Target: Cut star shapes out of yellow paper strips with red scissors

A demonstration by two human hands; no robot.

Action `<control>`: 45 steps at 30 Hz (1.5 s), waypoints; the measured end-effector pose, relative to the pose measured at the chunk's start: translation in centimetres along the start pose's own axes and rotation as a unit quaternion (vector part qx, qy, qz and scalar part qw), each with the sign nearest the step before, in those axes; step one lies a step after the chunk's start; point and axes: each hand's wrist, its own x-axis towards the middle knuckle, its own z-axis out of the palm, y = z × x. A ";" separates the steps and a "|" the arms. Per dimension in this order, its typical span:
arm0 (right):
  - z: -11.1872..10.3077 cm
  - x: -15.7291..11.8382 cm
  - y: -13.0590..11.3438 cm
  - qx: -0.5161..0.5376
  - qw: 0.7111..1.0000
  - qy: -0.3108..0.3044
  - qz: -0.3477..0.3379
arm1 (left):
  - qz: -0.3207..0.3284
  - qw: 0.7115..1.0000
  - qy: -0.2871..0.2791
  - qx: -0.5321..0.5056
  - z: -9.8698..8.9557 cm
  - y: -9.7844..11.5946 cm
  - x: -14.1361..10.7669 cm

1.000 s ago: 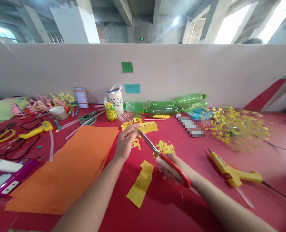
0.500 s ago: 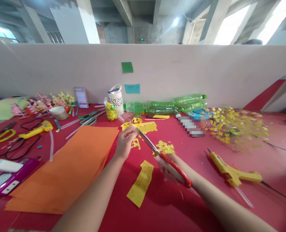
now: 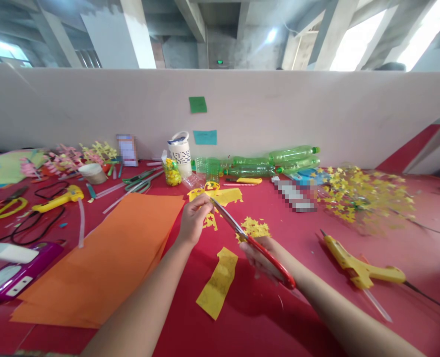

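My right hand is closed around the handles of red-handled scissors. Their blades point up and left, with the tips at the fingers of my left hand. That hand is pinched closed; whatever sits between thumb and fingertips is too small to make out. A small pile of yellow cut-out stars lies just beyond my right hand. Below the scissors rests a yellow strip with faint marks. Yellow scraps with star-shaped holes lie behind my left hand, beside another yellow piece.
Orange sheets cover the table's left side. A yellow glue gun lies at right, near a bunch of yellow star sprays. Green bottles and a white tumbler line the partition. A purple power strip sits far left.
The view has shifted very slightly, so everything appears a little further right. Both hands and the scissors keep nearly the same pose.
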 end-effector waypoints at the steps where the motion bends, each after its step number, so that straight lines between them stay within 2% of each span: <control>1: 0.0 0.0 0.0 -0.001 1.000 0.001 -0.001 | -0.001 1.000 0.001 -0.007 0.0 -0.1 0.0; 4: 0.1 0.2 -0.1 0.005 1.000 0.019 -0.013 | -0.011 0.999 0.002 -0.041 0.2 -0.3 -0.1; 6: 0.0 0.4 -0.1 0.033 0.998 0.055 -0.029 | -0.028 0.997 -0.008 -0.069 0.6 -0.4 -0.2; 11: -0.9 1.3 0.5 0.126 0.977 0.152 -0.079 | -0.113 0.975 -0.070 -0.176 1.7 -0.3 -0.9; 13: -1.4 1.8 0.9 0.172 0.963 0.178 -0.102 | -0.143 0.963 -0.078 -0.217 1.9 -0.3 -1.1; 16: -1.9 2.3 1.5 0.227 0.956 0.147 -0.116 | -0.163 0.955 -0.086 -0.234 2.1 -0.3 -1.3; 18: -2.0 2.5 1.7 0.240 0.956 0.115 -0.124 | -0.167 0.956 -0.118 -0.212 2.2 -0.5 -1.4; 20: -2.1 2.5 1.7 0.229 0.958 0.111 -0.130 | -0.158 0.963 -0.149 -0.162 2.2 -0.7 -1.5; 23: -2.2 2.4 1.4 0.226 0.947 0.179 -0.140 | -0.110 0.982 -0.155 -0.020 2.1 -1.1 -1.4; 25: -2.5 2.3 1.2 0.239 0.931 0.233 -0.144 | -0.072 0.982 -0.153 0.084 2.1 -1.3 -1.3; 28: -2.9 2.5 1.2 0.254 0.921 0.259 -0.143 | -0.018 0.960 -0.206 0.190 2.4 -1.7 -1.6; 32: -2.7 2.5 1.1 0.255 0.921 0.255 -0.145 | 0.034 0.908 -0.312 0.279 3.2 -2.4 -2.5; 34: -2.5 2.3 1.0 0.240 0.925 0.253 -0.148 | 0.051 0.892 -0.329 0.306 3.5 -2.8 -2.9; 37: -2.3 2.0 0.7 0.224 0.929 0.256 -0.145 | 0.059 0.890 -0.318 0.322 3.5 -3.3 -2.9; 40: -2.2 1.9 0.5 0.228 0.928 0.259 -0.143 | 0.050 0.900 -0.293 0.318 3.3 -3.4 -2.5; 44: -2.2 1.8 0.5 0.229 0.927 0.250 -0.162 | 0.026 0.943 -0.224 0.246 3.2 -2.5 -2.2; 45: -2.1 1.8 0.5 0.228 0.927 0.246 -0.170 | 0.006 0.952 -0.225 0.208 3.3 -2.1 -2.3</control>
